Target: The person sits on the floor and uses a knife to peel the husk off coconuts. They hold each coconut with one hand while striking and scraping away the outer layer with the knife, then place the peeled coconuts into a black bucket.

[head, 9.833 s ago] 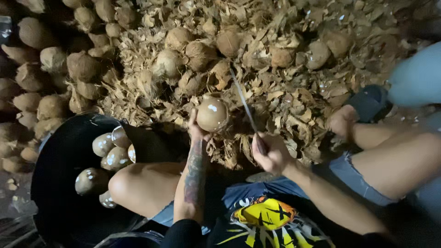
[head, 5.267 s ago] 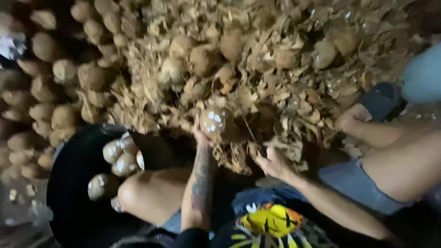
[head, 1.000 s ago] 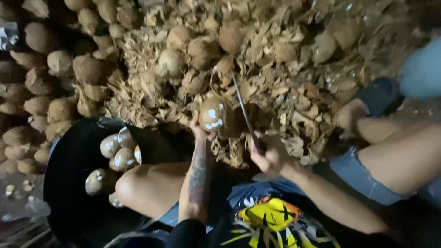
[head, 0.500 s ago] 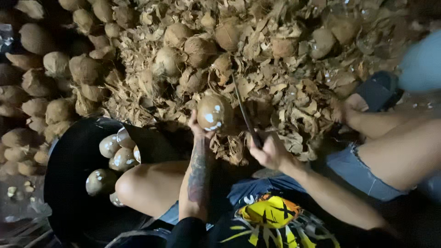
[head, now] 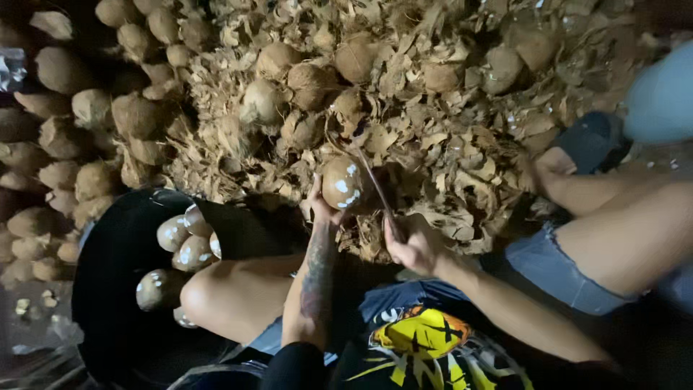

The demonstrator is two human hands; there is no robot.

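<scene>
My left hand holds a round brown coconut with white peeled patches, raised in front of my knees. My right hand grips the handle of a long thin knife, whose blade lies against the coconut's right side. Both hands sit over a heap of dry brown husk scraps. The knife's handle is hidden inside my fist.
A black tub at lower left holds several partly peeled coconuts. Unpeeled coconuts are piled along the left and top. My bare knee is beside the tub. Another person's leg and sandalled foot are at right.
The coconut has gone from smooth brown to showing white shaved patches. The knife blade has come closer, now against the coconut's side. My hands stay in about the same place.
</scene>
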